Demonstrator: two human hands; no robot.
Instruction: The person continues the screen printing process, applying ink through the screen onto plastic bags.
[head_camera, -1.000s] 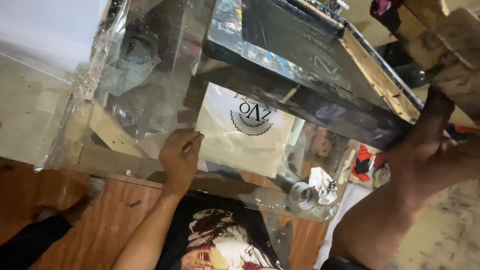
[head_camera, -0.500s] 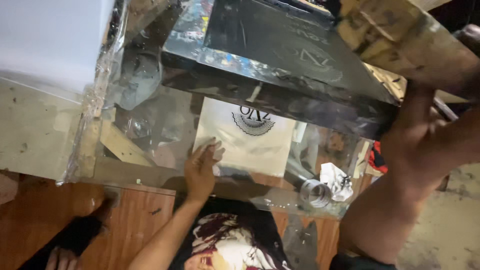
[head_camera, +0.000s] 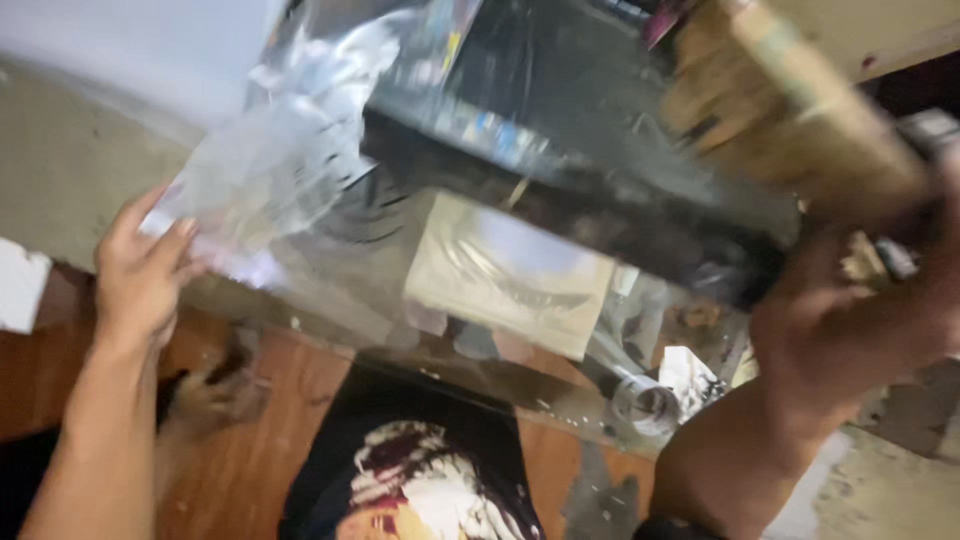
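At the left edge of the table (head_camera: 70, 190), our left hand (head_camera: 140, 275) pinches the near corner of a clear plastic sheet (head_camera: 300, 180), thumb on top and fingers (head_camera: 125, 215) curled beneath its edge. The sheet spreads up and to the right from those fingers, crinkled and shining. Further right of them, under the plastic, lies a pale square print (head_camera: 510, 270) with a dark round emblem, its corners skewed towards us. Above it runs a dark screen frame (head_camera: 600, 210), tilted. Our right hand (head_camera: 850, 330) is closed around the frame's blurred wooden end (head_camera: 800, 120); the blur hides how the fingers sit. Just left of that hand, below the print, a roll of clear tape (head_camera: 645, 405) rests beside a crumpled white scrap (head_camera: 685, 370).
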